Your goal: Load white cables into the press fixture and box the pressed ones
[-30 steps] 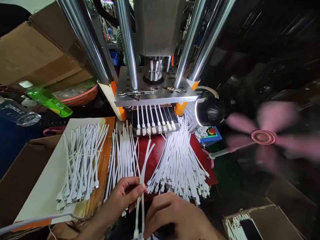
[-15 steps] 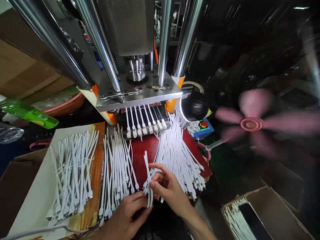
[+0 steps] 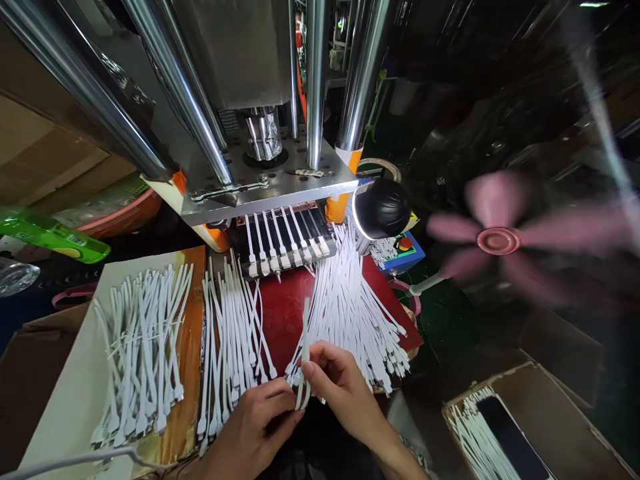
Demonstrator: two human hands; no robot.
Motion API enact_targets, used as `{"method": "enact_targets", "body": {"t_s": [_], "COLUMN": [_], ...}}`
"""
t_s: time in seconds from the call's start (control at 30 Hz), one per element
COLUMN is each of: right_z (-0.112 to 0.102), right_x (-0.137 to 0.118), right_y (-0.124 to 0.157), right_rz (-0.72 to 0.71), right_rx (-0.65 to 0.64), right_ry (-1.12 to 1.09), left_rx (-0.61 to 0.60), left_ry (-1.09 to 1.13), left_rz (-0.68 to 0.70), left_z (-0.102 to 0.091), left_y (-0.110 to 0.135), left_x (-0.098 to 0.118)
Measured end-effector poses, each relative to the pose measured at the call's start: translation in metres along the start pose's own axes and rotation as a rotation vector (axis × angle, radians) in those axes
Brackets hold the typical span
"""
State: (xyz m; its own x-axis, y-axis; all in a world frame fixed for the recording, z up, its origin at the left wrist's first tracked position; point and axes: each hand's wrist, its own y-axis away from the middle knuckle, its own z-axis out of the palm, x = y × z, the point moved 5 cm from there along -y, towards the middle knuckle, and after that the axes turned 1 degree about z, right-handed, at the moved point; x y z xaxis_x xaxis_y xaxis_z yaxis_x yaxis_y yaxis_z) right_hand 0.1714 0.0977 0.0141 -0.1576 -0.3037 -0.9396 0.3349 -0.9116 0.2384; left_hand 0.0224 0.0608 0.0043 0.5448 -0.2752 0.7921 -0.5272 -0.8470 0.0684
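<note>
My left hand point(image 3: 257, 427) and my right hand point(image 3: 340, 387) meet at the bottom centre, both pinched on a thin bunch of white cable pieces point(image 3: 304, 353) that stands up between them. Just behind lies a fanned pile of white cables point(image 3: 350, 313) on a red mat point(image 3: 283, 310). More white cables point(image 3: 233, 333) lie to the left. A row of cables point(image 3: 283, 243) sits in the black fixture of the press point(image 3: 270, 187).
A further cable pile point(image 3: 140, 347) lies on a white sheet at left. A spinning pink fan point(image 3: 497, 241) turns at right, beside a black lamp head point(image 3: 383, 208). A cardboard box point(image 3: 525, 433) with cables sits bottom right. A green bottle point(image 3: 55, 235) lies far left.
The right hand came up from low in the frame and pinched the cable bunch from the right. The view shifted left and up, and the bunch now stands shorter between the hands.
</note>
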Motion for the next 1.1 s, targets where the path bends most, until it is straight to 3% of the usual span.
{"method": "enact_targets", "body": {"t_s": [0.07,0.17,0.23,0.33,0.5,0.73,0.83,0.93,1.1], "right_z": [0.001,0.004,0.007,0.011,0.013,0.014,0.015,0.011,0.005], "right_x": [-0.004,-0.007,-0.006,-0.004,-0.005,-0.006,-0.005,-0.006,-0.013], "right_y": [0.002,0.005,0.005,0.005,0.006,0.004,0.005,0.007,0.008], "right_rz": [-0.081,-0.205,-0.26,-0.314,-0.364,-0.379,-0.411,-0.456,-0.505], "right_rx": [0.044,0.097,0.098,0.097,0.112,0.116,0.111,0.146,0.179], "right_ry": [0.117,0.292,0.361,0.423,0.45,0.448,0.443,0.382,0.32], "left_rx": [0.018,0.207,0.317,0.372,0.423,0.375,0.425,0.492,0.465], "left_ry": [0.05,0.16,0.206,0.199,0.205,0.199,0.192,0.237,0.384], "left_rz": [-0.055,-0.125,-0.112,-0.059,-0.022,0.095,0.124,0.055,-0.078], "left_z": [-0.014,-0.049,-0.07,-0.088,-0.09,-0.087,-0.088,-0.088,-0.086], "left_y": [-0.005,-0.019,-0.031,-0.046,-0.048,-0.042,-0.041,-0.04,-0.038], "left_x": [0.003,0.009,0.016,0.026,0.033,0.045,0.045,0.036,0.025]}}
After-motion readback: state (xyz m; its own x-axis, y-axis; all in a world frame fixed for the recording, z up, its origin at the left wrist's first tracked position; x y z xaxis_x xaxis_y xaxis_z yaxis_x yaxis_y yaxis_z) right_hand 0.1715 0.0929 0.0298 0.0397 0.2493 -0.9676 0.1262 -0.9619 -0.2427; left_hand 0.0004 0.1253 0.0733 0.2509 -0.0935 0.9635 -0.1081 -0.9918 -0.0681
